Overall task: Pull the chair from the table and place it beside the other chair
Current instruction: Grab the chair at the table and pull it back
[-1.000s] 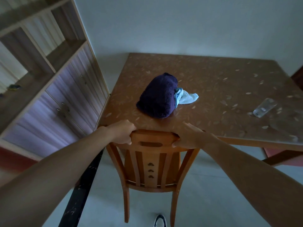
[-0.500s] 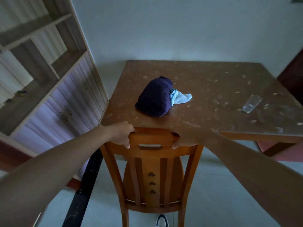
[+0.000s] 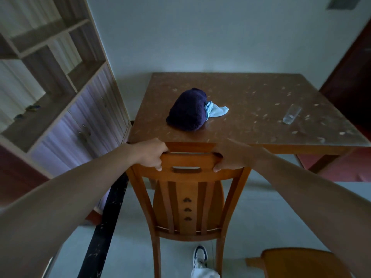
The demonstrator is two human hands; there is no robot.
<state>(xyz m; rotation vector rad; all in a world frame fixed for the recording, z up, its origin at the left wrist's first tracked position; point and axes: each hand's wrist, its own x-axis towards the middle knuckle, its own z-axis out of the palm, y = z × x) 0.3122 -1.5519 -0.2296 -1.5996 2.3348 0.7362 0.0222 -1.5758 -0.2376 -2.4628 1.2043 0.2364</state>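
Observation:
A wooden chair point(image 3: 187, 205) with a slatted back stands in front of me, its back toward me and its top rail level with the near edge of the brown table point(image 3: 251, 109). My left hand point(image 3: 151, 155) grips the left end of the top rail. My right hand point(image 3: 228, 157) grips the right end. The seat shows clear of the table edge. The top of a second wooden chair point(image 3: 301, 261) is at the bottom right, partly cut off by the frame.
On the table lie a dark purple towel point(image 3: 187, 112), a light blue cloth point(image 3: 215, 110) and a clear glass point(image 3: 292, 116). A wooden cabinet with shelves point(image 3: 70, 109) lines the left wall. My shoe point(image 3: 200, 255) is on the pale floor behind the chair. A dark door point(image 3: 353, 81) is at right.
The chair has come back from the table toward me with both hands still on its top rail. The view has lifted, and the second chair has come into sight at the bottom right.

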